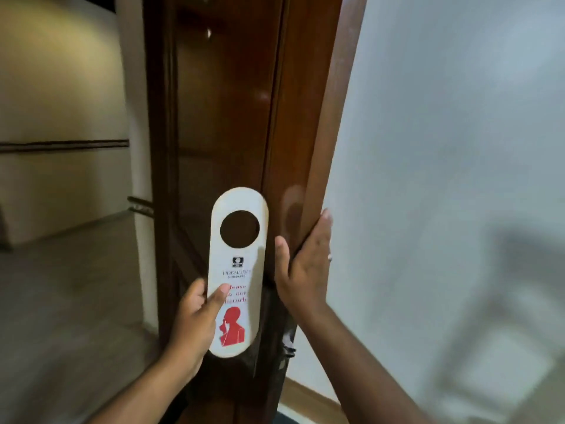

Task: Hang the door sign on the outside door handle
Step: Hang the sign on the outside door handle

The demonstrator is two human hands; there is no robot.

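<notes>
Forearms enter from 6 o'clock, nearest the lens. Left hand (195, 319) holds the door sign (237, 270) upright in front of the dark wooden door (226, 117), just below frame centre.

Sign: white, long, rounded ends, round hanging hole at its 12 o'clock end. Red lettering and a red shushing figure at the 6 o'clock end. It hangs on nothing yet.

Left hand: mostly closed, a pinch on the sign's 9 o'clock edge. Thumb lies across the printed face over the lettering; fingers are behind the sign, hidden.

Right hand (305, 264): open and flat, at 3 o'clock of the sign. Palm and fingers press on the door's edge, thumb on the near face. It holds nothing.

Outside handle: not identifiable. A dark shape sits low behind the sign toward 6 o'clock, too obscured to name. A dark rail (140, 206) shows at 9 o'clock, on the corridor side.

Risks (judgement):
- Pinch is low and one-sided, well away from the hole, so the 12 o'clock end could wobble and miss the handle.
- Door is steadied by one flat palm only; if it swings, the handle moves off target.
- Hole looks snug, so the sign could catch, flex and slip from the pinch.
</notes>
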